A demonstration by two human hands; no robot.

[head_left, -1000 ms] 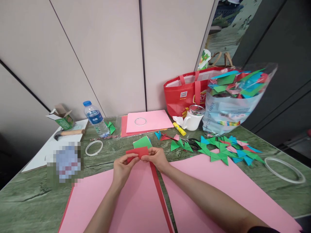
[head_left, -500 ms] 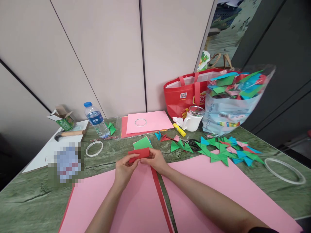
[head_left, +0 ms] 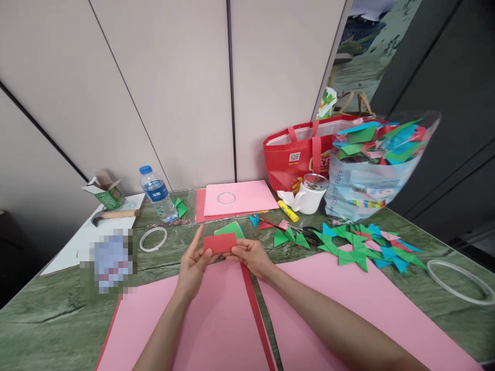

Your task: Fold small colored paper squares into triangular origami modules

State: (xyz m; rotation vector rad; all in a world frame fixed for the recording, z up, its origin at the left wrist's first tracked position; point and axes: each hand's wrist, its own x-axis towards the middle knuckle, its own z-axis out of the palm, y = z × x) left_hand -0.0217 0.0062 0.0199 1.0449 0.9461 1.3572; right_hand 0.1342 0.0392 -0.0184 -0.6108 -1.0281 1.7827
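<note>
A small red paper rectangle (head_left: 219, 242), seemingly folded, is held up between my two hands above the pink sheets (head_left: 216, 309). My left hand (head_left: 193, 265) pinches its left end with the thumb in front, while the index finger points up and away. At the other end, my right hand (head_left: 252, 256) grips the lower right corner between thumb and fingers. Just behind the red paper lies a small stack of green paper (head_left: 231, 228), partly hidden by it.
Folded paper pieces (head_left: 353, 247), scissors (head_left: 311, 234) and a yellow glue stick (head_left: 288, 211) lie to the right. Behind them stand a white mug (head_left: 309, 198), a red bag (head_left: 288, 159) and a plastic bag of paper pieces (head_left: 367, 175). Leftward are a water bottle (head_left: 158, 193) and a hammer (head_left: 116, 214).
The red paper has turned to show a flat, crisp rectangle. My left index finger has lifted off it and points upward. The whole view has shifted slightly.
</note>
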